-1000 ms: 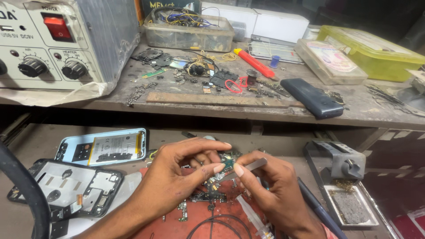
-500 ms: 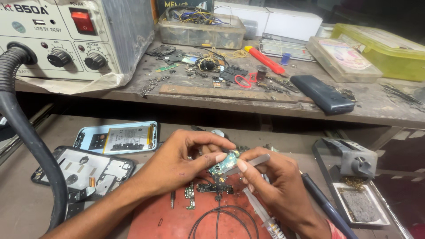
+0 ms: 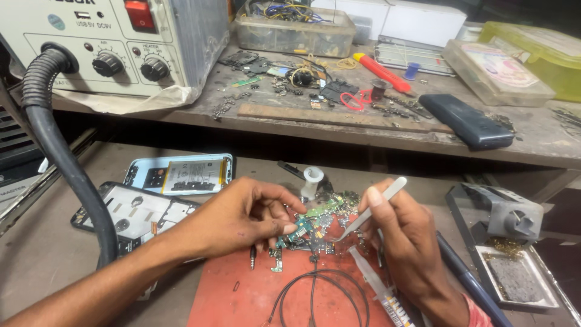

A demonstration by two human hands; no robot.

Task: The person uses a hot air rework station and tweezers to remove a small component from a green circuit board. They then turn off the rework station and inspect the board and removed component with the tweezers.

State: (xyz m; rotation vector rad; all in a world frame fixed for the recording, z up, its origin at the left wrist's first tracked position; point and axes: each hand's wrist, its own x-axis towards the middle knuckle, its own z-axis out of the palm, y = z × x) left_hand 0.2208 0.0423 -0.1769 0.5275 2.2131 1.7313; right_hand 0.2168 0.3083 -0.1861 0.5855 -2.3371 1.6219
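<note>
Two levels of table (image 3: 339,130) are showing: upper shelf w/ a grey hot-air station (image 3: 115,45), its black hose (image 3: 60,157) hanging down at left. On the lower level an opened phone (image 3: 181,174) and a stripped phone frame (image 3: 142,215) are lying left of a red mat (image 3: 254,293). Left hand (image 3: 242,215) is curling in, thumb & fingertips pinching down on a small green circuit board (image 3: 311,221) at the mat's top edge. Board's long axis is running lower-left to upper-right, between both hands; left hand is nearer, touching it. Right hand (image 3: 405,242) is gripping pale tweezers (image 3: 369,209) pencil-style, tips angling down-left onto the board. Syringe (image 3: 375,284) is lying just below the right hand.
</note>
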